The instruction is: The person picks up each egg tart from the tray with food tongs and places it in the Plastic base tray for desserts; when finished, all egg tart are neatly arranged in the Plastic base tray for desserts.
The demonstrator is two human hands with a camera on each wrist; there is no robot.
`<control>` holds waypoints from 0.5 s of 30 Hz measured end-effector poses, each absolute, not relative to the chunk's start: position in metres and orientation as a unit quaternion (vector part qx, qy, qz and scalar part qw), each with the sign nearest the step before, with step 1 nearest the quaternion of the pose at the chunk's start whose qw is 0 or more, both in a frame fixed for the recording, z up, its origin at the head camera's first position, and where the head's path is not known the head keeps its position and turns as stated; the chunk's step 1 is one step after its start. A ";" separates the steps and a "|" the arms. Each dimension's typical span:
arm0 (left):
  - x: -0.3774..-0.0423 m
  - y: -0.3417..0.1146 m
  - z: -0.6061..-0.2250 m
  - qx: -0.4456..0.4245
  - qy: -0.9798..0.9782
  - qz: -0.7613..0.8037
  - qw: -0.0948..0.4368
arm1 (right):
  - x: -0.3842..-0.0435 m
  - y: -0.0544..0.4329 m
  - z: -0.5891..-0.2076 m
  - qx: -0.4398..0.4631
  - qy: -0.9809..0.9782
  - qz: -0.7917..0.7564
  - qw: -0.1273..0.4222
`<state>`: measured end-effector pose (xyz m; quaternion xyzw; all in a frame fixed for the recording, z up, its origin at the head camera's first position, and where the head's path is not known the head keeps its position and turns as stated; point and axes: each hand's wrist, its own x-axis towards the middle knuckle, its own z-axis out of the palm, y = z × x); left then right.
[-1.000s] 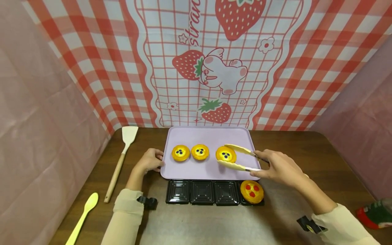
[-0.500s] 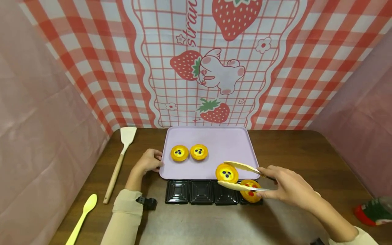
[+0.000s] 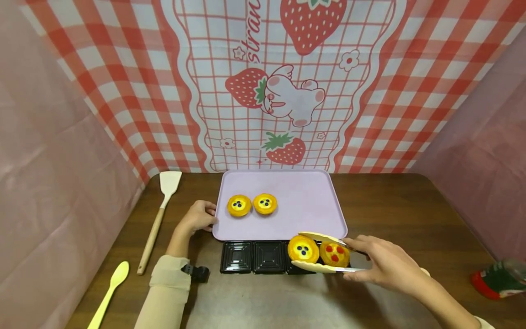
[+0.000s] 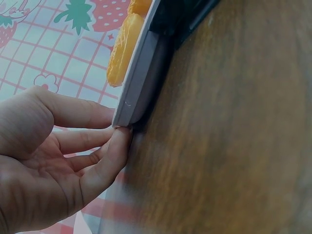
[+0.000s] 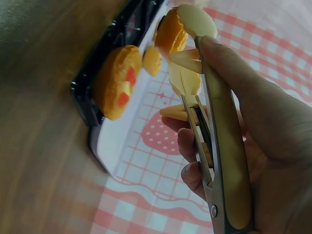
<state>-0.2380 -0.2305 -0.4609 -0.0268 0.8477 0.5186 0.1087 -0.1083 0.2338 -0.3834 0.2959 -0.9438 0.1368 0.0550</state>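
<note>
Carried off the tray (image 3: 312, 214), blueberry tart (image 3: 303, 249) sits pinched in tongs (image 3: 324, 267) gripped by right hand (image 3: 386, 267)

The left hand (image 3: 199, 217) lies low and palm-down, forearm in a cream sleeve running back toward the body, fingers (image 4: 109, 148) loosely extended with their tips pressed forward against an edge. The right hand (image 3: 384, 265) reaches in from the right, wrist level, thumb on top and fingers curled underneath in a squeezing grip.
</note>
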 end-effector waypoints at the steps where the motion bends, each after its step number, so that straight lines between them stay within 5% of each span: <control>1: -0.238 -0.230 -0.461 -0.027 0.848 0.519 0.108 | -0.109 0.233 -0.386 0.298 -0.943 0.136 0.052; 15: -0.236 -0.231 -0.457 -0.015 0.839 0.532 0.114 | -0.112 0.229 -0.399 0.285 -0.951 0.115 0.027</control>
